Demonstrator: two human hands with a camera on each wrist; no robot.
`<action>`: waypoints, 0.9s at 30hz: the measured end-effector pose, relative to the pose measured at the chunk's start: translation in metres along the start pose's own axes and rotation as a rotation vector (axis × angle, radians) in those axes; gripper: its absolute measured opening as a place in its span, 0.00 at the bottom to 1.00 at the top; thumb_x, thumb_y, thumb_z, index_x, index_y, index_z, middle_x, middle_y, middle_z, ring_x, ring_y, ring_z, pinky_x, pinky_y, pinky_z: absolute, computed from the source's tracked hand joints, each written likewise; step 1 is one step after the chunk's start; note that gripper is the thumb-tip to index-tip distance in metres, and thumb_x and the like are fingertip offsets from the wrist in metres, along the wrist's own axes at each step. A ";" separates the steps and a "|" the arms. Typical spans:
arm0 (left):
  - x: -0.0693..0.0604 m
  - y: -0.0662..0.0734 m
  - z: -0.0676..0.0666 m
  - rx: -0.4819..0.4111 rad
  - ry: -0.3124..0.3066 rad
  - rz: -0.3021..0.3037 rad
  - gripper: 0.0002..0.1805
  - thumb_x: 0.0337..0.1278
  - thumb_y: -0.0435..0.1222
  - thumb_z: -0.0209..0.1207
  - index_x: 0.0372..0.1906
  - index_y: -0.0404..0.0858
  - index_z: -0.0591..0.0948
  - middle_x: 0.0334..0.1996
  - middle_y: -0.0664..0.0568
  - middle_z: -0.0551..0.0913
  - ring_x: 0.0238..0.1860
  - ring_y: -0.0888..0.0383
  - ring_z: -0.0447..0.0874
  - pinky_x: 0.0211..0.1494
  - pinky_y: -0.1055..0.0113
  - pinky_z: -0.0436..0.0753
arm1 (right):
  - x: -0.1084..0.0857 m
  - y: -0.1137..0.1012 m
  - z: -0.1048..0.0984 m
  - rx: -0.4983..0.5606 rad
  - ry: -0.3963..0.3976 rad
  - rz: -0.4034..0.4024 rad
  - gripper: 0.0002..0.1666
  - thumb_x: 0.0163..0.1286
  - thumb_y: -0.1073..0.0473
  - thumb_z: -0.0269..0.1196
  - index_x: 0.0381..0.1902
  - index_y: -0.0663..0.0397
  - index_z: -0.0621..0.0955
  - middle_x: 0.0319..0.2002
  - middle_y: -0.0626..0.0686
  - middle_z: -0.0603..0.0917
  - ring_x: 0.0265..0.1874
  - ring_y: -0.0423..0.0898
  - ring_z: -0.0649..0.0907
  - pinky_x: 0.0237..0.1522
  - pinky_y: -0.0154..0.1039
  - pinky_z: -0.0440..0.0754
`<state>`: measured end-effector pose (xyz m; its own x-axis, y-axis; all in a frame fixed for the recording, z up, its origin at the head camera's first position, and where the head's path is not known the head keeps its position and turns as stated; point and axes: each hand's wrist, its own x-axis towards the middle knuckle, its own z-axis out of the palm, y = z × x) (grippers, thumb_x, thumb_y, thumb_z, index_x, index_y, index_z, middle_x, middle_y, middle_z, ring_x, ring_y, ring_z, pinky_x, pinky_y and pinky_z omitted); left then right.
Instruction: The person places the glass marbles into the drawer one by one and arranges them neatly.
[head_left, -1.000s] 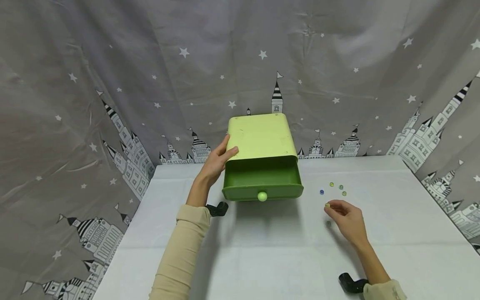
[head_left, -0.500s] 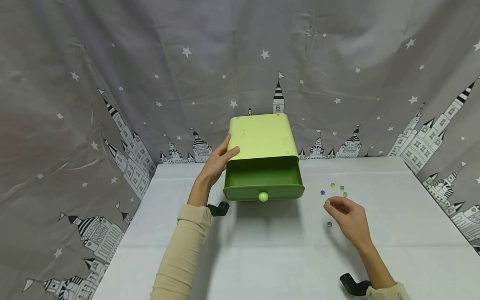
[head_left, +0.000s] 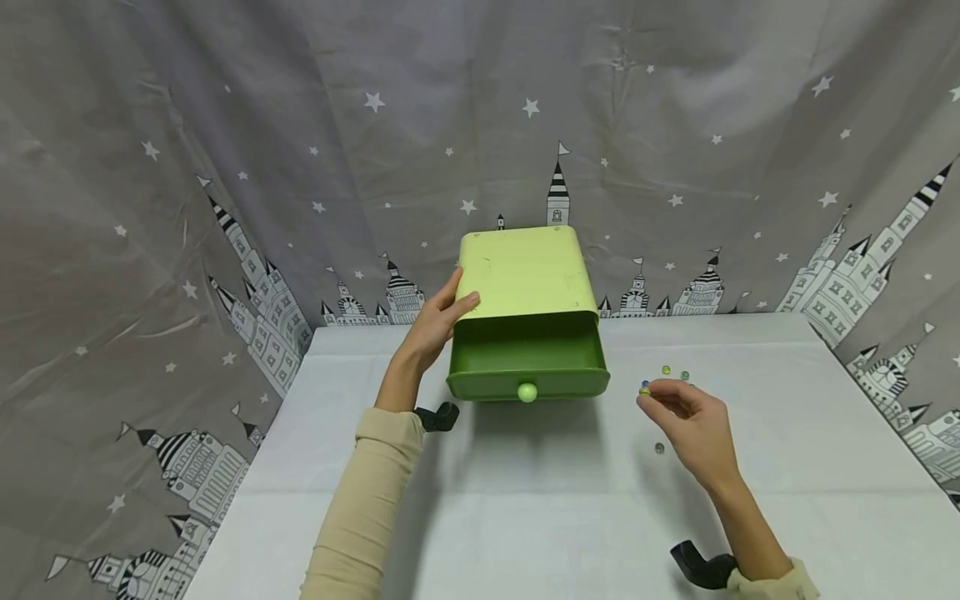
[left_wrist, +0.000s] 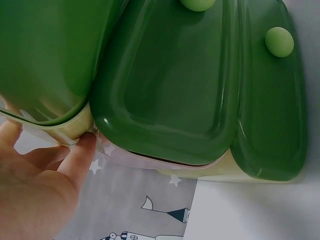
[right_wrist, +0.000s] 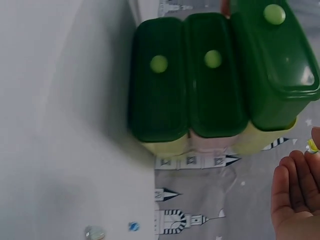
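A drawer unit [head_left: 525,271] with a pale yellow-green top stands at the centre back; its green top drawer [head_left: 528,383] is pulled out, its visible inside bare. My left hand [head_left: 431,329] grips the unit's left side, thumb over the top edge. In the left wrist view, fingers [left_wrist: 80,157] touch the pale casing. Right of the unit, my right hand [head_left: 701,433] pinches a small yellow glass piece [head_left: 644,391] between thumb and forefinger, above the table. Just behind it shows a blue piece [head_left: 645,384]. The right wrist view catches the yellow piece [right_wrist: 312,145] at its edge.
Several glass pieces lie on the white table [head_left: 525,525]: a yellow-green one [head_left: 666,369] and a greenish one [head_left: 685,376] behind my right hand, a clear one [head_left: 659,448] nearer. Two lower drawers, one middle [right_wrist: 215,95], one bottom [right_wrist: 157,100], are closed. A grey curtain [head_left: 420,108] hangs behind.
My right hand has moved left and slightly away from me with the yellow piece, now partly covering the pieces behind it. My left hand and the drawer unit have stayed in place.
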<state>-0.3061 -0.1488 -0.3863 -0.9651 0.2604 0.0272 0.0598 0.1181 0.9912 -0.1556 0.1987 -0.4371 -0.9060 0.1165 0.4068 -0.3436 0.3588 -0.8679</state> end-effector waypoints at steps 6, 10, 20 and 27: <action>-0.001 0.001 0.000 0.001 0.002 -0.003 0.42 0.66 0.54 0.58 0.78 0.64 0.50 0.78 0.65 0.44 0.77 0.55 0.40 0.72 0.37 0.50 | 0.002 -0.010 -0.001 0.041 -0.016 -0.006 0.08 0.64 0.70 0.68 0.41 0.68 0.84 0.37 0.47 0.84 0.38 0.36 0.83 0.43 0.26 0.80; -0.001 0.001 0.001 0.004 0.004 -0.007 0.41 0.66 0.55 0.59 0.78 0.65 0.50 0.78 0.66 0.44 0.77 0.55 0.40 0.72 0.37 0.51 | 0.002 -0.019 0.000 0.043 -0.014 -0.033 0.08 0.63 0.71 0.68 0.41 0.67 0.84 0.37 0.47 0.84 0.39 0.37 0.83 0.45 0.26 0.79; 0.000 0.001 0.001 -0.005 0.004 -0.019 0.41 0.67 0.54 0.58 0.78 0.65 0.50 0.78 0.66 0.44 0.77 0.55 0.41 0.72 0.38 0.50 | 0.007 -0.043 0.009 0.118 -0.015 -0.103 0.08 0.62 0.75 0.67 0.40 0.67 0.84 0.38 0.53 0.84 0.40 0.39 0.83 0.46 0.28 0.80; 0.000 0.001 0.000 -0.012 0.007 -0.017 0.41 0.67 0.54 0.58 0.77 0.65 0.50 0.77 0.66 0.44 0.77 0.56 0.41 0.72 0.38 0.51 | 0.013 -0.048 0.021 0.166 -0.030 -0.171 0.09 0.61 0.76 0.67 0.39 0.68 0.85 0.38 0.57 0.84 0.39 0.40 0.83 0.45 0.28 0.80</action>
<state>-0.3063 -0.1481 -0.3854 -0.9677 0.2519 0.0108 0.0399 0.1110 0.9930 -0.1563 0.1641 -0.3960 -0.8374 0.0389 0.5451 -0.5260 0.2136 -0.8232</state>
